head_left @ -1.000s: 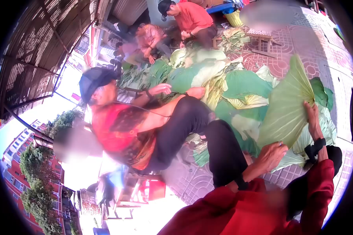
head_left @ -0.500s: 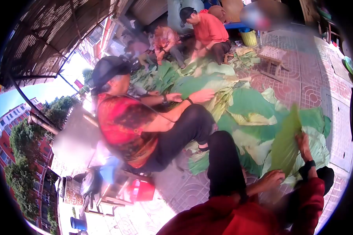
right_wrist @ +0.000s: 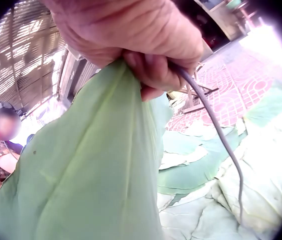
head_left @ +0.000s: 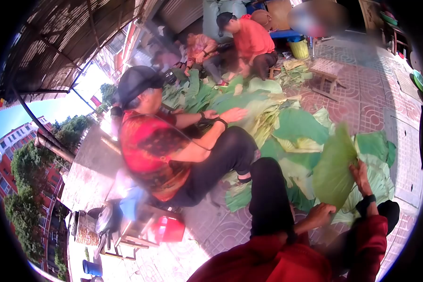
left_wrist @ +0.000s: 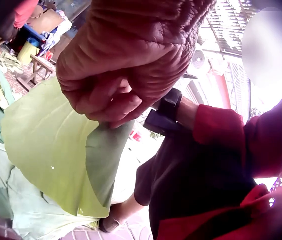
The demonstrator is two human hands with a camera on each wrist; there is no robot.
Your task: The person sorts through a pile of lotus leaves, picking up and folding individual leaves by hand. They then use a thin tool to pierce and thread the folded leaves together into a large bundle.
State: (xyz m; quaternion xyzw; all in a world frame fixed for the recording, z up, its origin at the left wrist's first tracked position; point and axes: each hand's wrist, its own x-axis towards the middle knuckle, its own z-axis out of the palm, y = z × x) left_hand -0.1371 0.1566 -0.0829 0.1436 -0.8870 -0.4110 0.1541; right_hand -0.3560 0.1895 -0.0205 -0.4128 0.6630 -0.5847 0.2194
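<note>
- Your left hand (head_left: 320, 215) pinches the near edge of a broad green leaf (head_left: 332, 169) — its grip is clamped there, fingers curled.
- Your right hand (head_left: 360, 176) clamps its grip on the leaf's right side; a thin dark strand (right_wrist: 216, 125) runs down from that hand.
- The leaf spreads ahead of your hands, held over a pile of leaves (head_left: 301, 126) on the paved ground (head_left: 362, 103).
- To your left, a person (head_left: 145, 150) in a dark cap (head_left: 138, 84) sits beside the pile.
</note>
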